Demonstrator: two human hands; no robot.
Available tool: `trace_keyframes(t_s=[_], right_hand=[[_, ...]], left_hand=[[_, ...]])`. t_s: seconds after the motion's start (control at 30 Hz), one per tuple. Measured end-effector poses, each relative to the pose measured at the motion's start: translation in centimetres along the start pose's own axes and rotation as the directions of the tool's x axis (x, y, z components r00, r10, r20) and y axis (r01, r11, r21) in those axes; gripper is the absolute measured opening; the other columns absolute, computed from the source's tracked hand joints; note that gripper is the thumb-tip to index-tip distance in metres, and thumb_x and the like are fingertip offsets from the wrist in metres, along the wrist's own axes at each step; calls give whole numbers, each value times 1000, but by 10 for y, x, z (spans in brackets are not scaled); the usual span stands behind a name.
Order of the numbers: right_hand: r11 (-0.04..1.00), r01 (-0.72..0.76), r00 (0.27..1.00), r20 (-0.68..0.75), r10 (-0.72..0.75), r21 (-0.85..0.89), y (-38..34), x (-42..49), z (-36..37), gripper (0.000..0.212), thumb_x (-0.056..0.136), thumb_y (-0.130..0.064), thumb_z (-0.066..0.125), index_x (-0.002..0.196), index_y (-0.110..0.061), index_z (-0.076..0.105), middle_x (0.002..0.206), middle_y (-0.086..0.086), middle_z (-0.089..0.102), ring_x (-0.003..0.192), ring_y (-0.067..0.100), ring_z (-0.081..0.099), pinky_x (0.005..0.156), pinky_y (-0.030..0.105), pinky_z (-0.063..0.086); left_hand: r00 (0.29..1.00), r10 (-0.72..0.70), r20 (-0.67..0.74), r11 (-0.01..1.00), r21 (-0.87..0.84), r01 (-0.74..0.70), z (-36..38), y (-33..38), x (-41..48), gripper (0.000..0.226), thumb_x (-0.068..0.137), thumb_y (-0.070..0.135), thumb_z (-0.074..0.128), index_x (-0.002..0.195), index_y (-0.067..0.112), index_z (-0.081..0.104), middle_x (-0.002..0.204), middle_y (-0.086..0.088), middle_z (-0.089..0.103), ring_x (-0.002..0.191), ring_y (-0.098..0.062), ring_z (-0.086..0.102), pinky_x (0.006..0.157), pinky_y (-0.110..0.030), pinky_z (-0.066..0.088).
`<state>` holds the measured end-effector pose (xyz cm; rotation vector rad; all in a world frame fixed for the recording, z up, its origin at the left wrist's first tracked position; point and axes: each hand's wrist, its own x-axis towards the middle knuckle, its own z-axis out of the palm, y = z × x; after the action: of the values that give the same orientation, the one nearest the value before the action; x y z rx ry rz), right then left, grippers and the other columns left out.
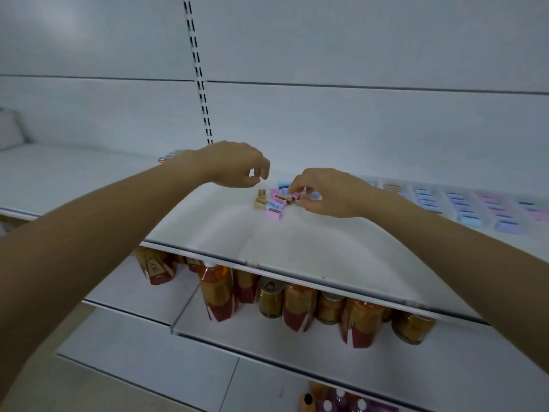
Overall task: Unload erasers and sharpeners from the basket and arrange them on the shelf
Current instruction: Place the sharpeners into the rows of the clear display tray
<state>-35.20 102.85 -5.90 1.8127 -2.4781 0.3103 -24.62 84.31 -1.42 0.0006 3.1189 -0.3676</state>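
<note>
A small pile of loose sharpeners [274, 202], pink, blue and tan, lies on the white shelf [297, 251] between my hands. My right hand [326, 193] reaches into the pile from the right and pinches a pink sharpener [298, 196] with its fingertips. Just left of the pile and a little above the shelf hovers my left hand [237, 168], fingers curled with thumb and forefinger nearly touching; nothing shows in it. Rows of blue, purple and pink erasers or sharpeners [475, 208] sit lined up on the shelf to the right. No basket is in view.
A slotted upright [198, 75] runs up the back panel. A red-edged item [168, 156] lies behind my left wrist. Below the shelf stand orange bottles [218, 295] and gold cans [270, 298]. More bottle tops [332, 404] show on the lowest shelf.
</note>
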Motion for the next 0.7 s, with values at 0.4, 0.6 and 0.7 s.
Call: trace_keyframes(t_s=[0.4, 0.6, 0.7], right_hand=[[999, 32, 994, 107, -30, -22, 17, 59, 10, 22, 85, -28, 59, 104, -18, 66, 90, -6, 56, 86, 14, 53, 83, 35, 47], [999, -25, 995, 94, 27, -25, 18, 67, 19, 21, 85, -26, 60, 103, -17, 67, 94, 0, 60, 81, 10, 48, 79, 31, 45], [996, -91, 994, 66, 90, 16, 16, 64, 22, 20, 84, -22, 62, 103, -16, 67, 96, 1, 61, 81, 10, 48, 76, 25, 41]], left_hand=[[991, 96, 90, 960, -271, -69, 45, -21, 34, 31, 82, 40, 62, 111, 28, 58, 109, 9, 53, 88, -8, 58, 83, -30, 47], [988, 146, 42, 936, -330, -125, 57, -31, 47, 21, 88, 22, 55, 107, 19, 61, 109, 1, 59, 91, -11, 60, 88, -31, 45], [987, 161, -10, 902, -404, -151, 65, -40, 53, 20, 88, 20, 56, 107, 17, 61, 110, 0, 60, 88, -10, 61, 74, -12, 40]])
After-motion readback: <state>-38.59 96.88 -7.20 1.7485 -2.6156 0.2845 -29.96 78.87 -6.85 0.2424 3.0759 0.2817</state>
